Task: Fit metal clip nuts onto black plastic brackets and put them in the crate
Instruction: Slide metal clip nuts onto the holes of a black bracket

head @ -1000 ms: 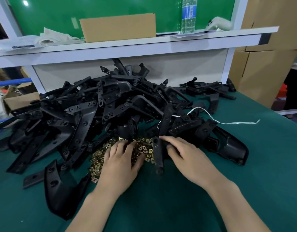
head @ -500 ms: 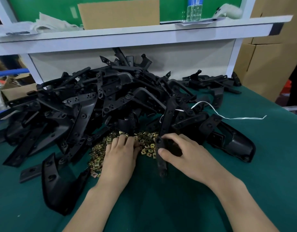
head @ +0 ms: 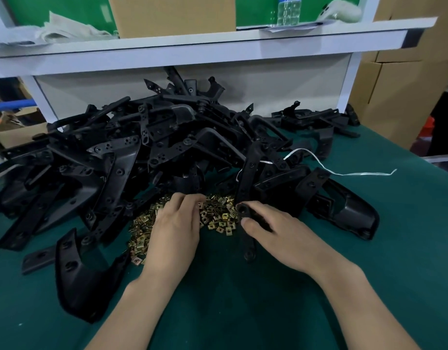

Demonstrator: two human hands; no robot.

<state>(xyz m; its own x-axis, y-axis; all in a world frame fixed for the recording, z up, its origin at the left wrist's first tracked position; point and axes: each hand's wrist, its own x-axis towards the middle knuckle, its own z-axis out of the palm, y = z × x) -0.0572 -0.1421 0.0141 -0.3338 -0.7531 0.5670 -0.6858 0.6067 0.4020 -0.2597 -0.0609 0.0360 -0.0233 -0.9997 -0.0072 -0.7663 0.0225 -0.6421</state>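
A big heap of black plastic brackets [head: 147, 157] covers the far half of the green table. In front of it lies a small pile of brass-coloured clip nuts [head: 219, 218]. My left hand [head: 175, 228] lies on the clip nuts, its fingertips curled into the pile; whether it pinches one is hidden. My right hand [head: 275, 233] grips a long narrow bracket [head: 246, 188] that stands on end, thumb against its lower part. No crate shows in this view.
A curved black bracket [head: 76, 276] lies at the near left. A white strap [head: 344, 170] trails over the heap to the right. A white shelf [head: 192, 46] runs across the back with a cardboard box [head: 172, 13] on it. Cardboard cartons [head: 404, 84] stand at the right.
My right hand has closed round the long bracket and drawn it slightly nearer. My left hand's fingers have curled deeper into the clip nuts. The camera has tilted down a little.
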